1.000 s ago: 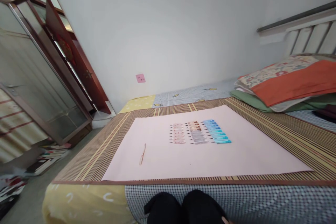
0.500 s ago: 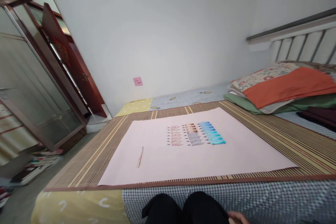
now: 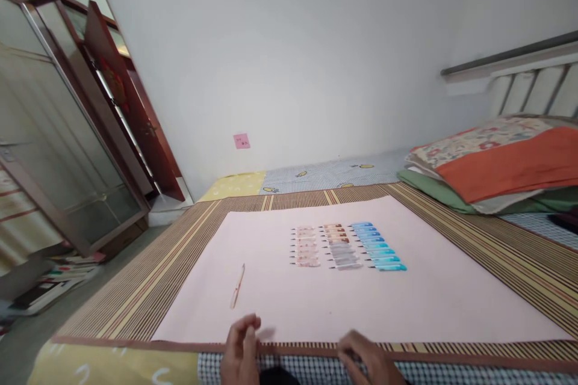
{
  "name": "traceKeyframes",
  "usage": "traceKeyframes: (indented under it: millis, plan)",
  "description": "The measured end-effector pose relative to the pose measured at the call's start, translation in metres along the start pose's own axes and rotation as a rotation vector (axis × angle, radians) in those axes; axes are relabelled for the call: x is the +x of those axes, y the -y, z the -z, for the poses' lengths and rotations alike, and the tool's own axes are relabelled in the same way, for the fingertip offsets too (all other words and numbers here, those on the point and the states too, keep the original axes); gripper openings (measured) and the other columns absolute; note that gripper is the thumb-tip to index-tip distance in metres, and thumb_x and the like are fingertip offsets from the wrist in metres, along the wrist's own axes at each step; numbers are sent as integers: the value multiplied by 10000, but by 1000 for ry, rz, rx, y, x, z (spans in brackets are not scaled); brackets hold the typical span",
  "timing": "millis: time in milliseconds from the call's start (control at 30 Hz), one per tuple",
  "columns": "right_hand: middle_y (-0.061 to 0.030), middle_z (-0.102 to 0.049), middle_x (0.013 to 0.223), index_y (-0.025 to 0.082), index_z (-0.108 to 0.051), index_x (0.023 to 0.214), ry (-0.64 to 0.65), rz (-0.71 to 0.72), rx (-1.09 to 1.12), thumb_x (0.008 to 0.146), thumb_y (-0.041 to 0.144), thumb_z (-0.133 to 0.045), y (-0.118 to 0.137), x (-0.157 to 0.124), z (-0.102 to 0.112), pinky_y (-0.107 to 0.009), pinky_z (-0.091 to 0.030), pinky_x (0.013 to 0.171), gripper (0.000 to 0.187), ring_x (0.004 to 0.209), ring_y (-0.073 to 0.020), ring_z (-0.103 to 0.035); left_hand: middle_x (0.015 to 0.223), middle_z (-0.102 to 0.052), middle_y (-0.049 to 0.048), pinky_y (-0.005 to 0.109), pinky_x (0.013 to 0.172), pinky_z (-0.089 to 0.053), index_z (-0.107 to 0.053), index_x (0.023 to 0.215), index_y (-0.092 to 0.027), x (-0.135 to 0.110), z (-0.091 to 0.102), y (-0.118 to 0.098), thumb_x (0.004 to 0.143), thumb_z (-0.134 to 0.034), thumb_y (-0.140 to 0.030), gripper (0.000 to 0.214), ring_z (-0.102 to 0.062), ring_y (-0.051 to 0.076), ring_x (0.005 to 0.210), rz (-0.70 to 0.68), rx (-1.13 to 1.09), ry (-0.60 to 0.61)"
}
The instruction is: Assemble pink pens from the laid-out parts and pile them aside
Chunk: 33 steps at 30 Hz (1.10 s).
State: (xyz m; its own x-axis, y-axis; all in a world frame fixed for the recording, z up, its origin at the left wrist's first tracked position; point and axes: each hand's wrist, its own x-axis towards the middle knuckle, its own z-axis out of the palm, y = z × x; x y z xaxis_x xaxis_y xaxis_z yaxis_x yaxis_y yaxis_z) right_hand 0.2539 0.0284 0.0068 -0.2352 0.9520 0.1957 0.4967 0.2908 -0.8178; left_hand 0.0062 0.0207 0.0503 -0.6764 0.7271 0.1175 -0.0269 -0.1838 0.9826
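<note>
My left hand [image 3: 241, 349] is at the front edge of the pale pink sheet [image 3: 280, 307], its fingers loosely bent and apart, holding nothing. Just beyond it, a single pen [image 3: 238, 286] with a clear, pinkish barrel lies slanted on the sheet. Over the same edge, farther right, my right hand [image 3: 368, 358] hangs with bent, parted fingers and nothing visible in its grasp. Pens lie in three columns mid-sheet, all tips pointing left: pink-patterned pens [image 3: 307, 246], brown pens [image 3: 336, 233] above grey pens [image 3: 344, 257], and blue pens [image 3: 368, 231] above turquoise pens [image 3: 386, 258].
A striped woven mat [image 3: 135, 289] lies beneath the sheet on a bed. Folded bedding with an orange band [image 3: 519, 159] is stacked at the right. A pink note [image 3: 241, 141] is on the wall; a doorway with a red-brown door [image 3: 130, 102] stands at the left.
Both hands have come up into view at the sheet's front edge; before, only part of one hand showed low at the right. The view has shifted slightly. The pens lie as before.
</note>
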Motion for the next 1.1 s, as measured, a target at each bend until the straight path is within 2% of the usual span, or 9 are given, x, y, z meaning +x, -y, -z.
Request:
traceKeyframes:
  millis: [67,167,233,300,433,533,667,867,1100]
  plan:
    - [-12,-669,789,255,-614,826,-131,14,37,977,421,-442,10,41,10,-292,-479,722,283,747,-189,-630,955,-760,88,290,711,-560,-738,944,-199,31,-32,-16,746,-753,-404,285,-706,242,948,76,-100,20]
    - [-25,-680,840,241,-622,848,-219,15,102,944,383,-481,12,107,21,-298,-474,751,222,802,-199,-626,921,-732,65,237,691,-523,-709,918,-182,71,-82,-36,848,-654,-237,105,-698,157,854,286,-381,-28]
    - [-38,-681,888,232,-620,845,-254,-4,64,905,307,-487,5,143,22,-311,-477,789,165,851,-207,-633,875,-707,54,222,680,-512,-694,890,-166,88,-106,-36,885,-589,-161,105,-691,122,789,459,-535,-49]
    - [-46,-668,915,226,-609,826,-258,-35,-28,858,236,-492,-5,166,19,-319,-473,809,122,882,-212,-631,846,-691,44,209,658,-503,-689,880,-156,95,-121,-24,885,-579,-116,116,-683,105,744,558,-594,-94]
    - [-42,-643,932,225,-599,805,-199,-64,-168,793,141,-510,-22,181,11,-302,-448,788,123,907,-209,-618,816,-680,35,193,574,-477,-685,881,-144,90,-127,13,886,-596,-105,97,-654,93,654,606,-568,-176]
    - [-52,-632,978,221,-620,855,-145,-52,-241,798,110,-523,-27,181,7,-296,-442,821,158,956,-211,-611,784,-670,36,187,517,-452,-680,881,-136,86,-126,27,892,-586,-101,101,-636,95,610,604,-564,-149]
    - [-58,-619,996,220,-641,872,-115,-35,-306,787,72,-544,-29,180,2,-300,-438,843,196,964,-215,-603,765,-674,39,182,494,-455,-687,898,-128,91,-124,28,899,-582,-97,110,-636,99,597,552,-559,-103]
    - [-43,-594,930,217,-598,766,-81,-37,-301,779,35,-504,-27,179,3,-289,-412,788,206,906,-199,-580,741,-669,36,163,480,-466,-685,887,-120,98,-123,27,918,-564,-87,129,-635,88,572,602,-571,-109]
    - [-29,-604,931,224,-597,819,-30,-43,-312,758,64,-538,-30,175,2,-292,-395,795,181,903,-195,-568,710,-658,31,158,465,-463,-677,879,-114,96,-124,23,912,-566,-70,124,-620,87,546,621,-591,-100]
